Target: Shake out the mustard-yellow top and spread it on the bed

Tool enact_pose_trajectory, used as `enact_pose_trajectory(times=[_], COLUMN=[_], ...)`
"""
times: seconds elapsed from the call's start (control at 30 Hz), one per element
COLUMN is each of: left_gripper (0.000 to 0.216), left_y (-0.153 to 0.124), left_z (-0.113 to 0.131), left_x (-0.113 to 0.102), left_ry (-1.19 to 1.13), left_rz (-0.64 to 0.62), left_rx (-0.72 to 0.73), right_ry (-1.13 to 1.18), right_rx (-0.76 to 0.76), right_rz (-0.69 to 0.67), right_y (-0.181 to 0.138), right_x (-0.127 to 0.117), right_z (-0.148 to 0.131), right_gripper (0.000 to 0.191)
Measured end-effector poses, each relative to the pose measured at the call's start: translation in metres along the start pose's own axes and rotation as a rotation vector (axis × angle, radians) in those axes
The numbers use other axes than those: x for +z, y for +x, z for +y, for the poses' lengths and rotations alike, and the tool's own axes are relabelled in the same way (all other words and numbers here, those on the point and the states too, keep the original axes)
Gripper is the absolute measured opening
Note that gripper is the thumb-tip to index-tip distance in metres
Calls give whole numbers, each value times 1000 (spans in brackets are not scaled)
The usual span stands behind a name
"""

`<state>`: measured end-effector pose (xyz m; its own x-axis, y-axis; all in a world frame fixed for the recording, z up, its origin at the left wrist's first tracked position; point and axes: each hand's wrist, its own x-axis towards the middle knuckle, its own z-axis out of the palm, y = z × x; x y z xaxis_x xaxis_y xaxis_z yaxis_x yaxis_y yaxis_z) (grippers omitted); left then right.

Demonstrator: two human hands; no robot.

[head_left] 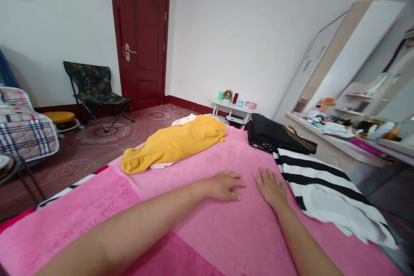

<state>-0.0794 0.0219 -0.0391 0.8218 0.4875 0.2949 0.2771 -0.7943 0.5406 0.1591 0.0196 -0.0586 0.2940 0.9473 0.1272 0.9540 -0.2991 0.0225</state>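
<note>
So the biggest thing here is the bed (pixel 97 207), covered edge to edge with a pink towel (pixel 226 241), kind of a plush fabric with a faint embossed pattern and a seam running across it. Both hands are down flat on that towel, empty, fingers spread, not gripping anything. The left hand (pixel 224 185) and right hand (pixel 271 187) sit just beside each other, near the middle of the bed, fingertips pointing toward the far end. To the right of the right hand, almost touching it, lies a black and white striped garment (pixel 326 181), its long side running away toward the bed's right edge and partly drooping off it. So the right hand is clearly the nearer one to that. Beyond it sits a folded black garment (pixel 274 136) with a gold-patterned trim. Ahead and to the left of the left hand, well apart, there's a yellow sweater (pixel 174 142) lying loosely bunched, long axis slanting across the bed, with something white poking out under it.
</note>
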Motion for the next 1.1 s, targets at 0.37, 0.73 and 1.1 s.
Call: enact_pose_trajectory(times=[0.37,0.73,1.1], left_gripper=[44,35,22], left_y=[-147,-156,32], left_z=[-109,-133,89], left_x=[-187,-199,-158], left_ry=[485,640,794], left_rz=[692,490,439], left_rx=[-764,-993,-217], right_ry=[31,76,440], right_rx=[-4,0,-29], right_rz=[77,69,229], right_y=[-6,-11,-4], right_x=[-3,-10,-5], right_z=[-7,-8,9], right_gripper=[58,57,49])
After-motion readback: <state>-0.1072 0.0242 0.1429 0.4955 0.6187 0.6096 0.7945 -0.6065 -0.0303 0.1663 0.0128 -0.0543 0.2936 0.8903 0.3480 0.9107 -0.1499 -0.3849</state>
